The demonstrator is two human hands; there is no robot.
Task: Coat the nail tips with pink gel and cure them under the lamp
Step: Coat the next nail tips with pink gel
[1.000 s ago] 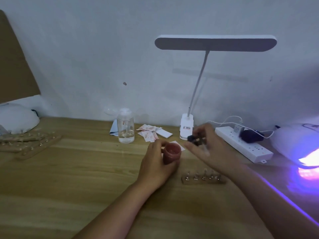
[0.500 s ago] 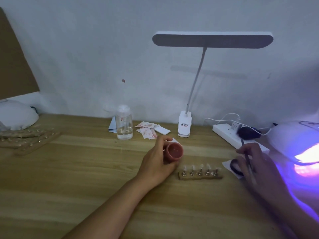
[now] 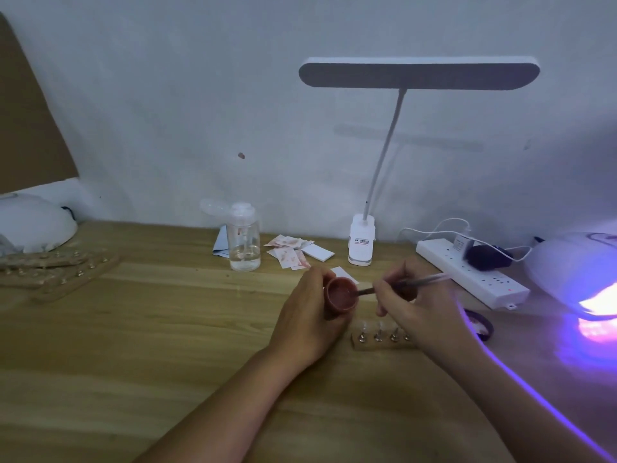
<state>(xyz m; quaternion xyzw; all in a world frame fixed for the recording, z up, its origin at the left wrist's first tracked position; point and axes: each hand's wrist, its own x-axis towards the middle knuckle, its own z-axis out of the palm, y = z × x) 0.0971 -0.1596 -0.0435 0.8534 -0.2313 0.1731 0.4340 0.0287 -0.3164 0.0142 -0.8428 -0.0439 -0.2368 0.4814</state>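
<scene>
My left hand (image 3: pixel 305 317) grips a small open pot of pink gel (image 3: pixel 340 294), tilted so its mouth faces right. My right hand (image 3: pixel 420 307) holds a thin brush (image 3: pixel 414 281), its tip at the pot's rim. Just below the hands lies a wooden strip (image 3: pixel 377 342) with several clear nail tips on metal stands; its right end is hidden by my right hand. The white curing lamp (image 3: pixel 574 267) at the far right glows purple-pink at its opening.
The pot's dark lid (image 3: pixel 480 324) lies right of my right hand. A white power strip (image 3: pixel 474 274), a desk lamp base (image 3: pixel 361 243), a clear pump bottle (image 3: pixel 244 242) and stained wipes (image 3: pixel 288 253) stand behind. More nail-tip strips (image 3: pixel 56 270) lie far left.
My right hand took the lid off the pot, set it down at the right, picked up the brush and came back to the pot. The left hand stayed on the pot.
</scene>
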